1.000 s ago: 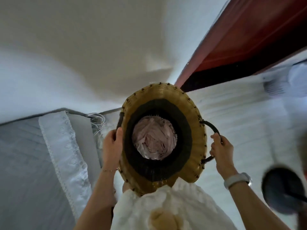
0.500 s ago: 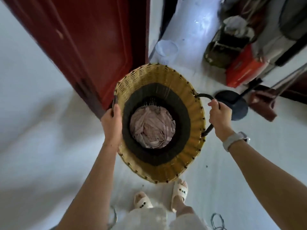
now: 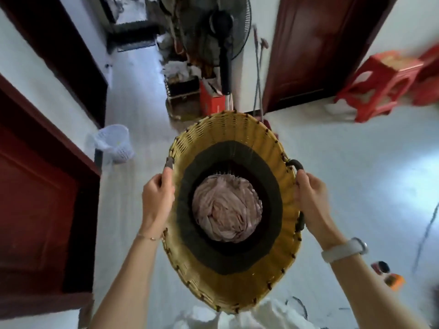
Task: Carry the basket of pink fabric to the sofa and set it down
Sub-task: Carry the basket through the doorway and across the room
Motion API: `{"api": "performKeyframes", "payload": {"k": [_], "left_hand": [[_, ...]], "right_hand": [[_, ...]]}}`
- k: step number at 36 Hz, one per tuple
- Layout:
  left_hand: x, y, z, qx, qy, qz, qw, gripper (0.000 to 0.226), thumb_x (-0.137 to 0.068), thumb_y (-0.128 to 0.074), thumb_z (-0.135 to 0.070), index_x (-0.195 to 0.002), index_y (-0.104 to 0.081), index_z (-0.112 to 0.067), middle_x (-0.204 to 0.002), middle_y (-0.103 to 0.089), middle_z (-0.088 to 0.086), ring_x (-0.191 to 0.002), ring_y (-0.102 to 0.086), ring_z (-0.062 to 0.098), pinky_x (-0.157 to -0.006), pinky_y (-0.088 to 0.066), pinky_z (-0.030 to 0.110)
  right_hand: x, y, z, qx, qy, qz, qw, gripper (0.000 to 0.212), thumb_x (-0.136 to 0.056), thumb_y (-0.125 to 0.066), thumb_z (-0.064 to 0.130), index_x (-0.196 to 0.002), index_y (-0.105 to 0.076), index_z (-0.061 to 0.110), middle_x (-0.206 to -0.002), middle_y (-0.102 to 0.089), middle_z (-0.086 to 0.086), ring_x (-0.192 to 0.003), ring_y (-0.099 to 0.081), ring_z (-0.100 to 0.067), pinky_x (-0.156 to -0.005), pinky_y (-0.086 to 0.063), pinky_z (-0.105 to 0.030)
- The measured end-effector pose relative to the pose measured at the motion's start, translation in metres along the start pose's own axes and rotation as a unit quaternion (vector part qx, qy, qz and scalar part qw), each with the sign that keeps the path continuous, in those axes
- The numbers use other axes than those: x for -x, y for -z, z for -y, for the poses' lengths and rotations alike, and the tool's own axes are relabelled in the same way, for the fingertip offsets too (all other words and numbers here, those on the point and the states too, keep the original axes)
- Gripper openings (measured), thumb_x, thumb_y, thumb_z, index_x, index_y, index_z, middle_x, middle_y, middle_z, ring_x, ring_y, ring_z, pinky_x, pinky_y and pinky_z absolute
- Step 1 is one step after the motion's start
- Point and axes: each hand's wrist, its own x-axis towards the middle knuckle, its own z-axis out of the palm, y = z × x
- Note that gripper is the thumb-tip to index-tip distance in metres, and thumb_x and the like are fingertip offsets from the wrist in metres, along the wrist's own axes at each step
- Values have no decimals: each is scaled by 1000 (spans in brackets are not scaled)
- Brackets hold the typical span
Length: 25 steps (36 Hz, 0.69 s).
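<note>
A yellow woven basket (image 3: 225, 138) with a dark inner band hangs in the air in front of me, above the white floor. Crumpled pink fabric (image 3: 226, 211) fills its bottom. My left hand (image 3: 158, 199) grips the dark handle on the basket's left side. My right hand (image 3: 312, 198) grips the dark loop handle on the right side; a white watch sits on that wrist. No sofa is in view.
A dark red door (image 3: 35, 198) stands close on my left, another red door (image 3: 316, 51) ahead right. A standing fan (image 3: 223, 43), boxes and clutter crowd the wall ahead. A white mesh bin (image 3: 115, 143) sits left. Red plastic stools (image 3: 380, 84) stand at right. Small objects (image 3: 389, 275) lie on the floor.
The view has swung from a bed and wall past the door to the open room. The basket stays held by both handles in front of me.
</note>
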Motion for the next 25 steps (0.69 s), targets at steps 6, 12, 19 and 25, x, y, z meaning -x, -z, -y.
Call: {"api": "performKeyframes", "payload": {"k": [6, 12, 19, 25], "left_hand": [[6, -133, -14, -24, 21, 129, 991, 43, -92, -45, -32, -52, -41, -17, -30, -38, -10, -41, -31, 12, -46, -24, 26], [-3, -244, -26, -70, 61, 258, 962, 38, -94, -42, -32, -60, -37, -18, -33, -31, -12, -39, -27, 6, -38, -20, 19], [-28, -381, -38, -111, 88, 378, 915, 37, -95, -41, -32, -61, -34, -19, -34, -27, -13, -29, -22, 1, -34, -16, 15], [-59, -516, -69, -121, 93, 438, 886, 35, -95, -41, -33, -62, -40, -19, -36, -30, -12, -27, -26, 1, -36, -19, 17]], "right_hand": [[-45, 96, -27, -13, -52, -124, 991, 39, -93, -39, 30, -56, -41, 16, -51, -36, -2, -48, -34, -19, -54, -29, -34], [-77, 167, -57, 4, -126, -225, 966, 45, -93, -40, 31, -52, -39, 13, -50, -39, -7, -46, -37, -19, -48, -32, -27], [-133, 223, -96, 65, -202, -290, 933, 44, -94, -35, 33, -59, -48, 9, -62, -49, -14, -60, -45, -25, -61, -34, -34], [-211, 275, -94, 92, -212, -357, 905, 44, -93, -38, 30, -53, -42, 12, -58, -44, -9, -55, -39, -21, -54, -28, -34]]}}
